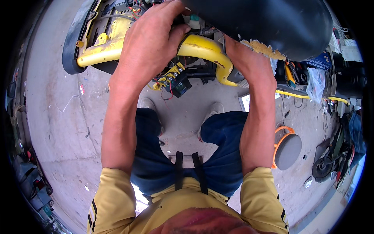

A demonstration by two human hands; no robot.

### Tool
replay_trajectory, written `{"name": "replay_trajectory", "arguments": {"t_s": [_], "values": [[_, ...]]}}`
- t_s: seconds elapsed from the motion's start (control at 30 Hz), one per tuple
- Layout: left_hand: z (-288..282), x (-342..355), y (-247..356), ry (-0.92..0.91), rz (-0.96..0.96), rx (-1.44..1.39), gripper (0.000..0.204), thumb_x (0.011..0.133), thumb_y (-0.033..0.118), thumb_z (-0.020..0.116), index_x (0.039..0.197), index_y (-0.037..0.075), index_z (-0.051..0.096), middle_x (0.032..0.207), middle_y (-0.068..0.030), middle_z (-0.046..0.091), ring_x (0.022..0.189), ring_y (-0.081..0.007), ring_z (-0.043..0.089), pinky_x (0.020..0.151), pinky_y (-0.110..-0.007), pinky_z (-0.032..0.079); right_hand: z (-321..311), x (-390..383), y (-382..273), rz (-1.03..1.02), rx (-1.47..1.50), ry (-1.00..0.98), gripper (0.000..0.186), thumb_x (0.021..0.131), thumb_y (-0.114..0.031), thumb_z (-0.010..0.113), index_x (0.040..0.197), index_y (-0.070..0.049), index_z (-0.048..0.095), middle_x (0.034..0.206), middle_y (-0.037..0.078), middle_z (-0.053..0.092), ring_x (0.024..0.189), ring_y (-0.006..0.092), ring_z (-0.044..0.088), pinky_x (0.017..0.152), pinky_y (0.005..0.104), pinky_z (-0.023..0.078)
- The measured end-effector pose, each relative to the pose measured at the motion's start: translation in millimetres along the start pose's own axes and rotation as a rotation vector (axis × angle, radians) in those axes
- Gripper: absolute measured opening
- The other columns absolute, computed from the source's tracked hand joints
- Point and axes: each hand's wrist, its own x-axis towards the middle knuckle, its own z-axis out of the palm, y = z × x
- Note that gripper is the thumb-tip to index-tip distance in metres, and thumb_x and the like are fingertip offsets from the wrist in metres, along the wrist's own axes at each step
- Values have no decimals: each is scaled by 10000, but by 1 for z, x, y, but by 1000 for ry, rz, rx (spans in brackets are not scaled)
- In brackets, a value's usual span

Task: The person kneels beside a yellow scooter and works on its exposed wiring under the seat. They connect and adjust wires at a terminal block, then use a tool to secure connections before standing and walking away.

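Head view: see left hand (pixel 152 41) across yellow frame tube (pixel 200 43), probably for steadiness, thumb slightly apart from fingers. Note white plastic piece (pixel 194 24) between hands, just beside left thumb; can't tell if pinched. See right hand (pixel 235 46) beneath black seat (pixel 269 23), likely for access from that side; can't read grip. Note yellow terminal block (pixel 170 77) below left hand, apparently loose on wires.

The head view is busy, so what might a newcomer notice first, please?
Probably the bright yellow tube at the top, with the left hand across it. Just right of that, a large black padded piece shows a ragged edge. An orange-framed round grey stool is on the floor at right.
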Motion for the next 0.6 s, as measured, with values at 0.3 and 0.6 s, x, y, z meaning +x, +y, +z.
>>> {"name": "replay_trajectory", "arguments": {"t_s": [0.3, 0.6], "values": [[13, 1, -6, 192, 159, 260, 124, 953, 73, 722, 1067, 38, 691, 987, -126, 704, 896, -379, 690, 790, -454, 552, -1, 2, 11, -65, -45, -117, 263, 1044, -318, 618, 1220, -212, 782, 1183, 56, 769, 1088, 245, 730, 916, 327, 560], [10, 4, 2, 174, 186, 242, 119, 874, 70, 740, 986, 33, 752, 993, -150, 695, 954, -388, 675, 822, -482, 546, -16, -2, -13, 93, 32, 96, 235, 994, -301, 767, 1146, -135, 835, 1008, 90, 820, 898, 293, 787, 790, 372, 584]]}}
